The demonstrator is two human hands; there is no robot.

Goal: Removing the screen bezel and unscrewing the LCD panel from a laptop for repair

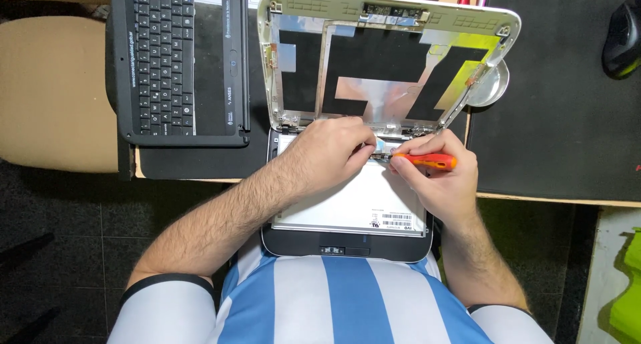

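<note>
Where the right hand [437, 174] closes its fingers [407, 165] round an orange-handled screwdriver [427, 160], its tip meets the pinched fingers [360, 150] of the left hand [330, 150]; what they pinch cannot be told. Both sit at the hinge edge of the opened white netbook [347, 217]. Left of the netbook: black keyboard panel [180, 57]. Right of it: black mat [554, 117], round metal dish [491, 83].
</note>
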